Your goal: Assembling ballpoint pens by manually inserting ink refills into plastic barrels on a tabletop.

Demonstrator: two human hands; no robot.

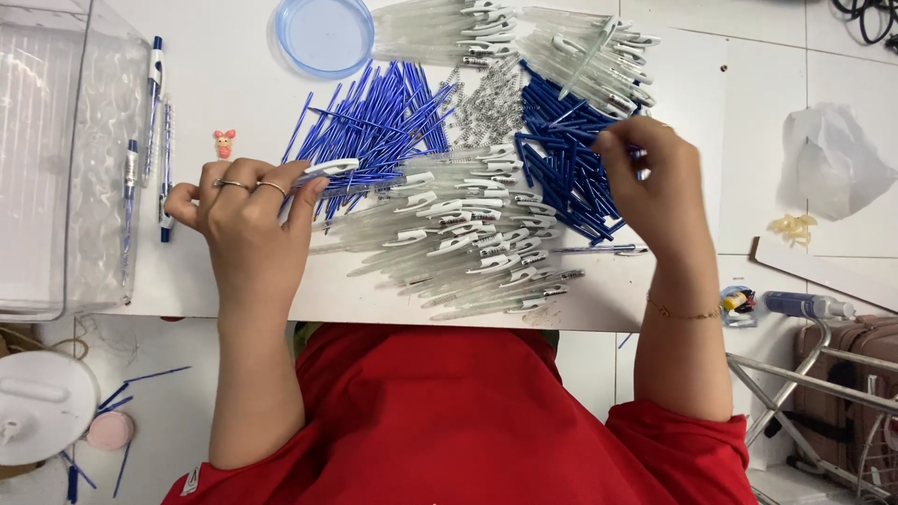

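I'm looking straight down on a bright red top, short sleeves ending above the elbows, forearms bare. There's a small white tag at the hem of the left sleeve. On the left hand (251, 210) I count two thin rings, one on each of two neighbouring fingers. The right hand (655, 182) shows no detail I can make out, but its wrist carries a fine gold-coloured chain bracelet (683, 313). Nails look short and plain.

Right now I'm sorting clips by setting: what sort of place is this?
Probably a small hand-assembly workbench for pens: heaps of clear pen barrels, blue refills and springs cover a white table, with finished pens laid aside.
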